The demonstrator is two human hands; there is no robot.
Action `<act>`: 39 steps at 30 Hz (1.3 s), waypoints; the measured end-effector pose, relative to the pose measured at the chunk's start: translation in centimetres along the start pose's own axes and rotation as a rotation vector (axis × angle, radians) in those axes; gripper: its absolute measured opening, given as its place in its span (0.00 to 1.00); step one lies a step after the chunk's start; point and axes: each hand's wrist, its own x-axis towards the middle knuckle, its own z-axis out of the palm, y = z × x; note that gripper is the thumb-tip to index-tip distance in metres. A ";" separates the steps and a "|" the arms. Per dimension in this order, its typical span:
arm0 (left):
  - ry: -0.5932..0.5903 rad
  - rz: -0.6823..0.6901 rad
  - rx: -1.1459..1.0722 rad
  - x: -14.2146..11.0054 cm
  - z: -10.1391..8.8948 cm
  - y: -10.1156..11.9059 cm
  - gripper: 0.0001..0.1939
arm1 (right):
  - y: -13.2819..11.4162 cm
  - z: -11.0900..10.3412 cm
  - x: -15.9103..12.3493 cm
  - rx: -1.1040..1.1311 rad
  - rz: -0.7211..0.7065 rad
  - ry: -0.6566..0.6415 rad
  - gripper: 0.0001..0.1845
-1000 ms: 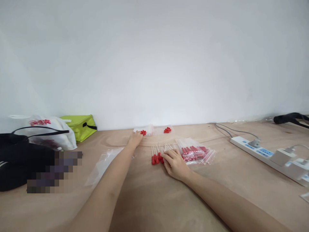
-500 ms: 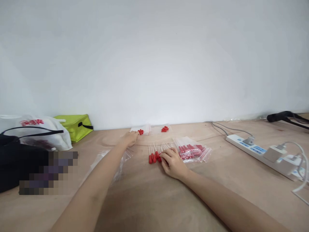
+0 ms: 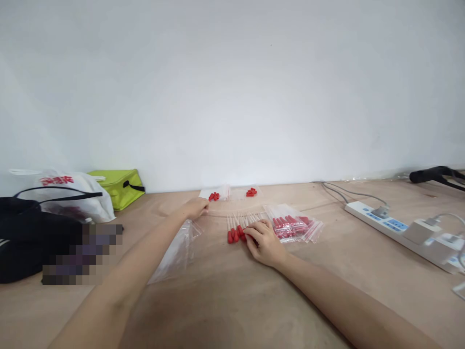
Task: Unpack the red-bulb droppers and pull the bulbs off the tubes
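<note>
right hand (image 3: 268, 243) is resting over the row of red-ended sticks (image 3: 236, 235) on the desk (image 3: 210, 305); its fingers are curling close together, tips touching a red end; whether they are pinching it, cannot tell; pale stems are pointing toward the wall (image 3: 232, 106), red ends toward the person; left hand (image 3: 196, 208) is sitting further back, just beside a small red pile (image 3: 214, 196), fingers folding in; anything between them, cannot tell; a second red pile (image 3: 251, 192) is lying to the right of the first; filled clear bags (image 3: 290, 228) are lying just right of the right hand; flat clear bags (image 3: 173, 259) are lying left of the row; for good handling, the right fingers should probably be pressing lightly, not rolling the sticks; left should be working with fingertips only, clearing the flat bags, as thin plastic is likely sliding easily; sideways pushing may be crossing the slim stems
</note>
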 end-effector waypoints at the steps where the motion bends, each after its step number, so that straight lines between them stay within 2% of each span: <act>1: 0.057 -0.013 -0.028 0.0 0.1 1.0 0.02 | 0.0 -0.1 0.0 -0.005 0.002 0.010 0.09; 4: 0.182 -0.073 -0.126 -0.8 1.2 3.8 0.05 | -0.1 -0.5 0.1 -0.014 0.008 0.039 0.08; 7: 0.183 -0.139 -0.241 -2.5 3.3 5.8 0.08 | -0.3 -0.8 0.1 -0.026 -0.016 0.034 0.07; 10: 0.169 -0.212 -0.365 -4.1 5.6 6.7 0.08 | -0.8 -0.9 0.1 -0.056 -0.027 -0.004 0.06; 14: 0.201 -0.297 -0.522 -5.3 7.5 7.2 0.06 | -0.7 -1.4 0.7 -0.095 0.101 0.004 0.06; 16: 0.240 -0.317 -0.573 -6.2 7.7 7.5 0.06 | 0.5 -2.4 1.5 -0.127 0.198 -0.013 0.06; 18: 0.271 -0.308 -0.604 -7.6 7.6 7.8 0.08 | 2.7 -4.2 2.3 -0.149 0.319 -0.104 0.05; 20: 0.278 -0.246 -0.633 -9.1 7.5 8.1 0.13 | 5.4 -6.3 2.7 -0.075 0.421 -0.309 0.07; 22: 0.260 -0.148 -0.635 -10.3 7.4 8.4 0.17 | 7.8 -8.2 2.6 0.031 0.428 -0.530 0.15; 23: 0.251 -0.108 -0.627 -10.7 7.3 8.5 0.18 | 8.8 -8.9 2.4 0.029 0.409 -0.610 0.21; 25: 0.248 -0.083 -0.594 -10.8 7.3 8.6 0.17 | 10.0 -9.6 1.8 -0.067 0.405 -0.709 0.25; 27: 0.263 -0.107 -0.561 -10.4 7.3 8.7 0.14 | 10.2 -9.5 1.4 -0.115 0.380 -0.761 0.25; 31: 0.276 -0.113 -0.495 -9.7 7.4 8.8 0.12 | 9.5 -8.5 1.5 -0.130 0.315 -0.785 0.20; 36: 0.281 -0.021 -0.343 -10.1 7.4 8.8 0.16 | 8.9 -8.3 1.9 -0.089 0.280 -0.846 0.03; 39: 0.310 0.035 -0.204 -10.2 7.3 9.0 0.20 | 9.0 -8.5 2.0 -0.088 0.276 -0.839 0.02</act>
